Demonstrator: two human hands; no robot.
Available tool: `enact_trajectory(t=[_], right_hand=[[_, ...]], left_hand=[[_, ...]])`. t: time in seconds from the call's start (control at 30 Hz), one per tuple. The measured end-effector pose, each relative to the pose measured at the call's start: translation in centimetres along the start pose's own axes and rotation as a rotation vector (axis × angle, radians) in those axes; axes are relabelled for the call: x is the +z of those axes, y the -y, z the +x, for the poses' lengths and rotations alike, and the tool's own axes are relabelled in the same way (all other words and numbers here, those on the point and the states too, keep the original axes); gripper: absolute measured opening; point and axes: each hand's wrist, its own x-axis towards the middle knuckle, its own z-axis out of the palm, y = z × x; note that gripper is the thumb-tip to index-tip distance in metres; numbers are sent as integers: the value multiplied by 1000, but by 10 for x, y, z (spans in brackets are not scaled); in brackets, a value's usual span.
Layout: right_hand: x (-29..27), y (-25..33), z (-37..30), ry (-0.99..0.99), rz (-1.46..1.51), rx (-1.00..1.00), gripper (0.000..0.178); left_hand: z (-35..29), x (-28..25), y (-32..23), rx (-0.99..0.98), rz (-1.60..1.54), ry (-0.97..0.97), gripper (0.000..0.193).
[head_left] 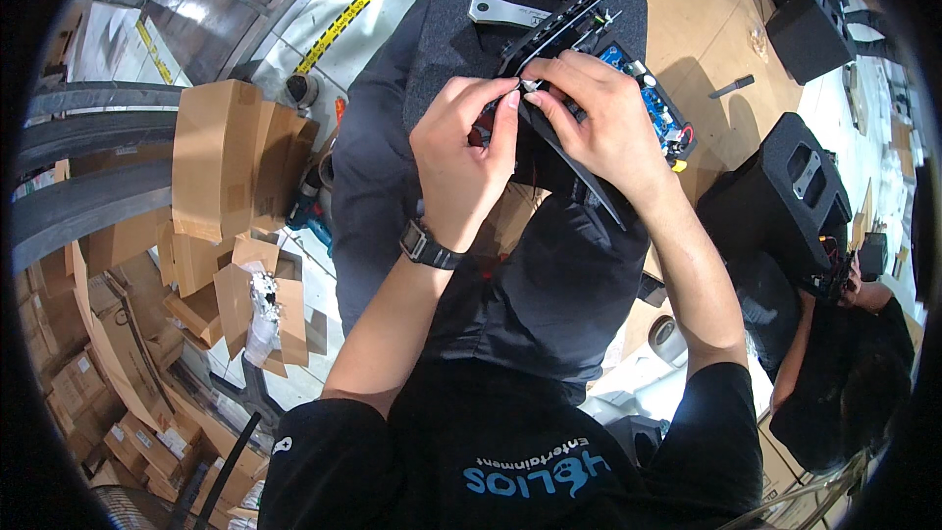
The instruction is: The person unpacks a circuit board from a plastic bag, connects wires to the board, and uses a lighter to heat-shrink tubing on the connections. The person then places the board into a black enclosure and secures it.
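A dark grey carpeted speaker cabinet point(442, 39) leans by my knees, with a silver-plated handle recess point(505, 12) on its side. Over its edge sits a thin black panel point(567, 22), turned nearly edge-on. Right of that is a blue circuit board point(659, 103) with components and wires. My left hand point(469, 137) pinches with thumb and forefinger at the panel's near end. Facing it, my right hand point(606, 118) is closed in a pinch on a small white piece point(530, 85), perhaps a wire plug. The fingers partly hide that piece and whatever the left fingertips hold.
Cardboard boxes point(216, 162) stack up on the left beside metal racking point(93, 206). A blue-green power tool point(312, 221) lies near my left leg. At right, another person point(844, 373) works at a second speaker cabinet point(775, 191). A knife-like tool point(732, 86) lies on cardboard.
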Motion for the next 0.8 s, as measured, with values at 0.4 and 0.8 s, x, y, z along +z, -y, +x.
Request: enact_trajectory(t=[0.4,0.8], right_hand=[[2,0,0,-24,-12,-3,20],[-3,1,4,-63,-95,26,21]], left_hand=[[2,-2,0,-81,-23,79,14],[-4,0,-1,-112,-52,77,23]])
